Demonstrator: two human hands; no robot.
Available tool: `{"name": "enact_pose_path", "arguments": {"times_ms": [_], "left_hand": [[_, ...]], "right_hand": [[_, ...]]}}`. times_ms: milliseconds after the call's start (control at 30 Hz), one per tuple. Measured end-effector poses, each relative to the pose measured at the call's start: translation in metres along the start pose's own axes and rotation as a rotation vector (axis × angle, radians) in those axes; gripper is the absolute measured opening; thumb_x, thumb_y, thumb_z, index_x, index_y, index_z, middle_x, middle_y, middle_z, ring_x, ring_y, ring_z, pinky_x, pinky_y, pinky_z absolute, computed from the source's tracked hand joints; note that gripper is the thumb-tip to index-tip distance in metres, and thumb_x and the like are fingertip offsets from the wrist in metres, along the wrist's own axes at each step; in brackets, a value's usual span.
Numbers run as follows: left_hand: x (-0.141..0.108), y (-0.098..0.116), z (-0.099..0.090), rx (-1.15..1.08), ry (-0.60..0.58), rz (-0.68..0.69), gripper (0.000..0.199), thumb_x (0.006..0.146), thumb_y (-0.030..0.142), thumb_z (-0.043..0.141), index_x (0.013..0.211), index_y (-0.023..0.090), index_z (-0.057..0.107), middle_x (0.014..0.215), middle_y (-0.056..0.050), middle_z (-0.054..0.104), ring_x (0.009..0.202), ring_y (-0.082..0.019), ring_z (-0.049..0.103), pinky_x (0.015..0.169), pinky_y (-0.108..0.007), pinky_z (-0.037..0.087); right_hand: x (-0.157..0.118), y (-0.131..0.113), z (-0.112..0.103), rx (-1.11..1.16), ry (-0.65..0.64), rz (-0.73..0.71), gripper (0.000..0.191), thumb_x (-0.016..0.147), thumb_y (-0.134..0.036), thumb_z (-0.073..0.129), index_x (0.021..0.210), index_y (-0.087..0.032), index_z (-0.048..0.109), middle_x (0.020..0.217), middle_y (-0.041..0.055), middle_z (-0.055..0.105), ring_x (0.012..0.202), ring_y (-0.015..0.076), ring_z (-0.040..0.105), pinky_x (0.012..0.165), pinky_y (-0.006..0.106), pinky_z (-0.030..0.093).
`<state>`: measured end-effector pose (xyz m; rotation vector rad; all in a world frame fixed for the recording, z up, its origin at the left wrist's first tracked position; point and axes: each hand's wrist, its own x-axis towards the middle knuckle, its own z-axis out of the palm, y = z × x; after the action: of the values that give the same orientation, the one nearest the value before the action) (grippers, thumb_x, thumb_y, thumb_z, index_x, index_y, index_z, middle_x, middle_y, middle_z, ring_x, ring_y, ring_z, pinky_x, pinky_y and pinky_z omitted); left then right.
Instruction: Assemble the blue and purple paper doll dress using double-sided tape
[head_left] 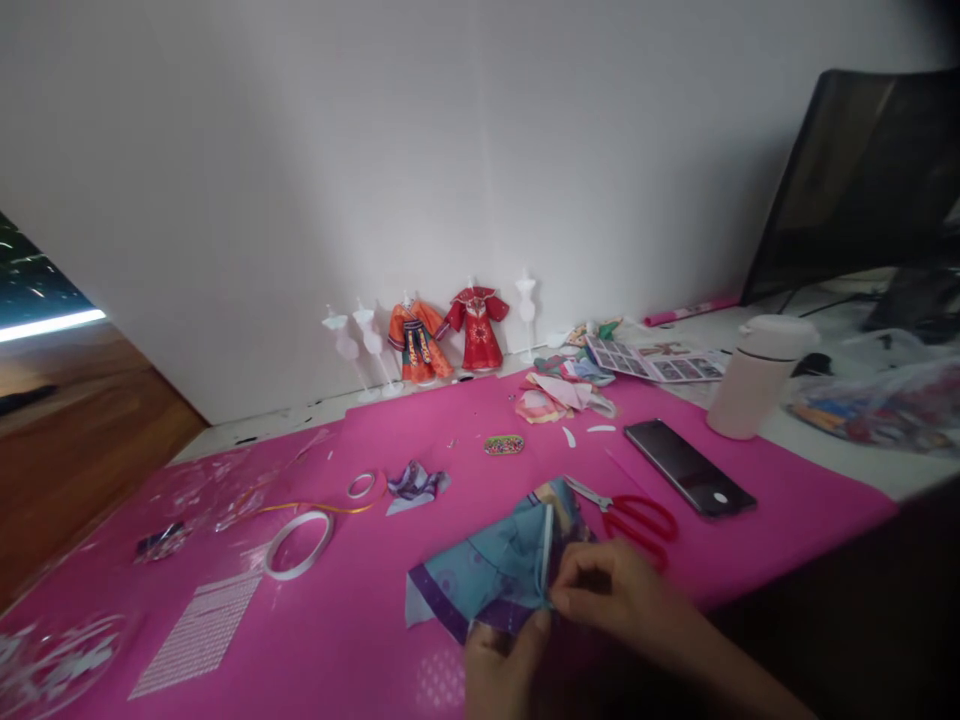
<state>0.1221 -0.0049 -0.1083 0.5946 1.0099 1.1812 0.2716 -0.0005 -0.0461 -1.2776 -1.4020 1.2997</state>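
fingers of the left hand (507,662) and right hand (600,590) pinch blue doll robe (487,565); red-handled scissors (630,512) lie just beyond the right fingers.

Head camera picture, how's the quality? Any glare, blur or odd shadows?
Head view: soft focus, fine detail smeared on the left hand, right hand and blue garment; head view: pale sheen on the clear plastic wrapping; head view: deep shadow hides the lower right; head view: upper right corner darkened; head view: monitor leans, probably wide-lens distortion or camera tilt.
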Motion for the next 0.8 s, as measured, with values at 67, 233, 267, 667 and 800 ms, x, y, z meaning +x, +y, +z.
{"name": "enact_pose_path", "arguments": {"times_ms": [67, 233, 267, 667, 800], "left_hand": [[-0.001, -0.001, 0.001, 0.016, -0.004, 0.011, 0.049, 0.046, 0.046, 0.090, 0.081, 0.014, 0.077, 0.077, -0.011, 0.078, 0.080, -0.032, 0.072, 0.077, -0.041, 0.055], [0.000, -0.002, -0.001, 0.066, -0.009, 0.047, 0.048, 0.049, 0.046, 0.088, 0.083, 0.014, 0.078, 0.085, -0.012, 0.079, 0.090, -0.034, 0.071, 0.085, -0.042, 0.053], [0.000, -0.002, -0.001, 0.078, -0.010, 0.048, 0.048, 0.050, 0.046, 0.088, 0.084, 0.014, 0.079, 0.087, -0.012, 0.079, 0.092, -0.034, 0.070, 0.087, -0.042, 0.053], [-0.010, 0.013, 0.000, 0.148, -0.077, 0.051, 0.044, 0.056, 0.043, 0.086, 0.088, 0.015, 0.079, 0.091, -0.012, 0.079, 0.094, -0.034, 0.069, 0.090, -0.044, 0.052], [-0.011, 0.013, -0.002, 0.165, -0.077, 0.042, 0.041, 0.056, 0.041, 0.086, 0.087, 0.015, 0.080, 0.089, -0.012, 0.079, 0.093, -0.034, 0.069, 0.090, -0.044, 0.051]], "right_hand": [[0.000, 0.004, -0.001, 0.025, -0.019, 0.004, 0.012, 0.071, -0.029, 0.068, 0.064, -0.019, 0.068, 0.067, 0.0009, 0.064, 0.064, 0.0159, 0.056, 0.058, 0.027, 0.041], [0.000, 0.009, -0.002, 0.031, 0.008, 0.001, 0.010, 0.072, -0.028, 0.069, 0.067, -0.020, 0.071, 0.070, 0.0016, 0.067, 0.067, 0.0167, 0.058, 0.062, 0.028, 0.043], [-0.001, 0.008, -0.002, 0.013, 0.014, 0.000, 0.009, 0.072, -0.028, 0.069, 0.067, -0.020, 0.072, 0.071, 0.0017, 0.067, 0.069, 0.0170, 0.059, 0.063, 0.028, 0.044], [-0.005, -0.001, -0.004, -0.067, -0.041, 0.017, 0.014, 0.076, -0.029, 0.067, 0.069, -0.020, 0.074, 0.073, 0.0016, 0.067, 0.071, 0.0171, 0.060, 0.064, 0.028, 0.043], [-0.005, 0.001, -0.004, -0.065, -0.045, 0.006, 0.010, 0.076, -0.026, 0.068, 0.070, -0.020, 0.074, 0.074, 0.0011, 0.069, 0.072, 0.0170, 0.061, 0.065, 0.028, 0.044]]}}
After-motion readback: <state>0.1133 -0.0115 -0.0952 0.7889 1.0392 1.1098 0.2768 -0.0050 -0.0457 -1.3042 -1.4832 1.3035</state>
